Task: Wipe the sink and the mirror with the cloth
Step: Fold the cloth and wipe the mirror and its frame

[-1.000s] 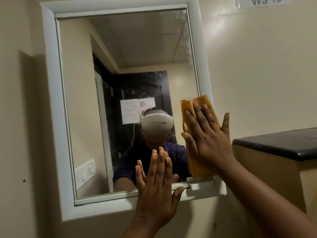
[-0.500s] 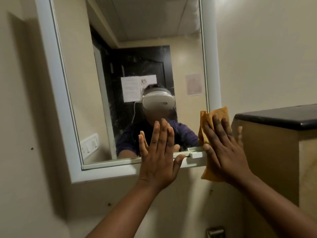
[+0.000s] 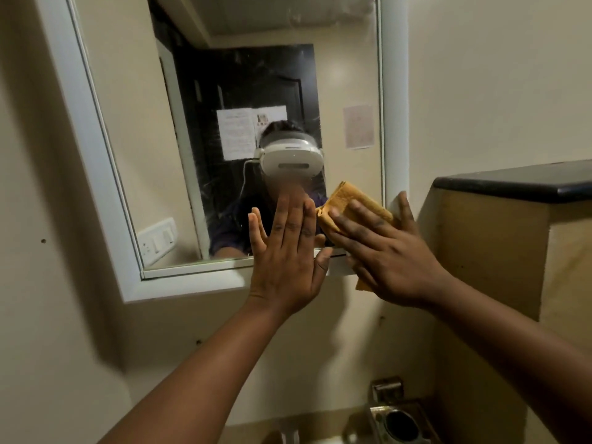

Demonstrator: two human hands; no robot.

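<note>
Orange cloth (image 3: 347, 200): folded, flat against the lower right corner of the mirror (image 3: 272, 75), pinned under the right hand; one edge sticks out above the fingers, another corner hangs below the palm over the frame.
Right hand (image 3: 389, 251): fingers straight and spread, pressing the cloth onto the glass; thumb points up along the frame's right rail.
Left hand (image 3: 285, 251): fingers straight and close together, palm flat on the glass at the bottom edge, just left of the cloth; thumb out toward the right hand, tip nearly touching it.
Mirror: white frame (image 3: 93, 149), hung on a beige wall, tilted in view; glass streaky near the middle and top right.
Reflection: person in a white headset (image 3: 290, 161), dark door with paper sheets (image 3: 238, 133) taped on it, white switch plate (image 3: 157, 240) lower left.
Right side: boxy tan ledge with a black top (image 3: 519, 182), just beside the frame.
Bottom: metal holder (image 3: 400, 421) on the wall under the ledge; sink not clearly in view.
</note>
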